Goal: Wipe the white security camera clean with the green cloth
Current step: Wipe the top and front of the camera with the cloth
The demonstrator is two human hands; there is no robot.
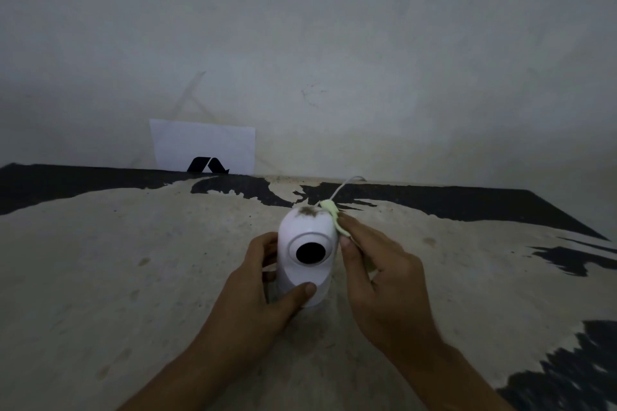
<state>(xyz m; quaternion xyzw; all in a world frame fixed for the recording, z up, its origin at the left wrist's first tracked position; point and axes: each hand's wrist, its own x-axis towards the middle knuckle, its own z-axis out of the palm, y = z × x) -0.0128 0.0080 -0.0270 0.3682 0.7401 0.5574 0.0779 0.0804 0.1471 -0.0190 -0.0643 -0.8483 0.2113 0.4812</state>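
Observation:
The white security camera (305, 264) stands upright at the centre of the table, its round black lens facing me. A brown patch of dirt sits on its domed top. My left hand (263, 284) grips the lower body, thumb across the front of the base. My right hand (377, 267) pinches the pale green cloth (335, 217) against the camera's upper right side, next to the dirt. Most of the cloth is hidden behind my fingers. A thin white cable (345, 185) runs from behind the camera toward the wall.
The table (133, 277) has a worn beige surface with black patches along the back and at the right. A white sheet of paper with a black logo (203, 147) leans against the grey wall at the back left.

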